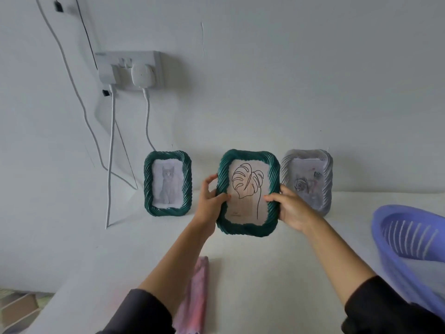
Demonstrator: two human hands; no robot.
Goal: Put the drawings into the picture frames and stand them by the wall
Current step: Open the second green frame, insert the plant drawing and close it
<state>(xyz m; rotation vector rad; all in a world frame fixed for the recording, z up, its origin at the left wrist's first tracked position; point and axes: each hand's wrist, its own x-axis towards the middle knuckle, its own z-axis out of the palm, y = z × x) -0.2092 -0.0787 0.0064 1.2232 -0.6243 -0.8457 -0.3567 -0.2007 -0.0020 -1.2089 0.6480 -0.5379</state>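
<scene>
Held frame (248,229): dark green ribbed moulding with a slight sheen; its leaf drawing (248,186) lies on a wood-grain ground. Cat frame (148,184): glossy green ribbing, matt paper print. Pale frame (327,179): grey-white ribbing. Basket (385,227): smooth lilac plastic. Cloth (195,297): soft pink fabric. Wall (265,92): matt white.

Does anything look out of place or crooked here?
Nothing damaged or spilled. Only the leaf frame is not standing: left hand and right hand hold it. The cat frame and grey frame stand by the wall.
</scene>
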